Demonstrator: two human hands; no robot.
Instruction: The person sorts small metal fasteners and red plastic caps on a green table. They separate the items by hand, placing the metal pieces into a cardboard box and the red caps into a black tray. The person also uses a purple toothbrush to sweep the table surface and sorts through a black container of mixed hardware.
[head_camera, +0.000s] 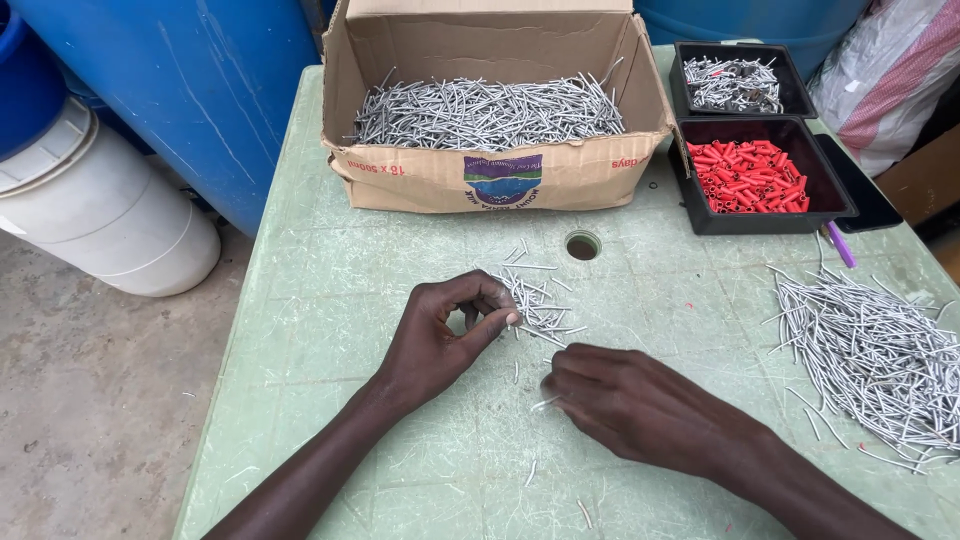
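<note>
**Metal pins sorted on a green table**

Metal pins (535, 300) are spread in a small loose cluster on the green table (330, 300), just below the round hole (582, 245) in its top. No single direction is kept by the cluster: some pins run toward the hole, others lie across. The left hand (440, 335) is curled beside the cluster, left of and below the hole, its thumb and fingertips pinched narrowly together at the cluster's edge; whether a pin is held between them cannot be told. The right hand (635, 405) is laid knuckles-up well below the hole, fingers folded, and one pin (545, 403) is seen at its fingertips, lying roughly left to right.

Bare tabletop is left open to the left of the hole as far as the table's left edge, and below both hands.

Above the hole a cardboard box (500, 180) is set, filled with a layer of long grey pins. Right of the hole, a black tray (830, 190) is filled with red caps (750, 175); behind it a second black tray (790, 85) is stocked with grey pins. Lower right of the hole, a large loose heap of grey pins (870, 350) is spread near the table's right edge.
</note>
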